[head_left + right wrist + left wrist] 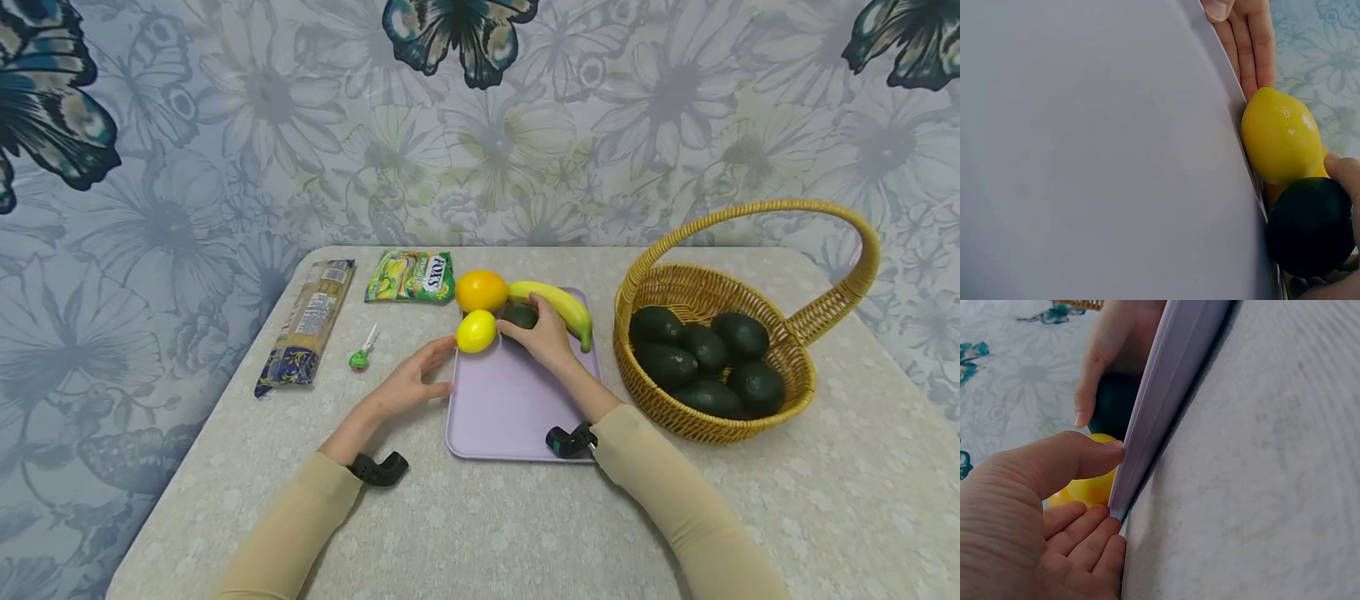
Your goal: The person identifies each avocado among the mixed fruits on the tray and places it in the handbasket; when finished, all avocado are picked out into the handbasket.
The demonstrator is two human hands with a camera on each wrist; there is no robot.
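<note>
On the lilac tray (510, 408), my right hand (546, 335) grips a dark green avocado (1310, 228) between thumb and fingers. A yellow lemon (476, 332) lies just left of it, at the tray's left rim. Behind the lemon sits an orange (482, 292), and a banana (558, 302) curves along the tray's far right corner. My left hand (408, 382) is at the left rim, fingers extended near the lemon and thumb by the tray edge (1138, 425). Part of the avocado is hidden by the right hand.
A wicker basket (630, 379) with a tall handle stands to the right, holding several avocados (708, 350). On the left lie a pasta packet (307, 325), a green lollipop (360, 359) and a green Fox's candy bag (410, 277). A patterned wall (480, 167) rises behind the table.
</note>
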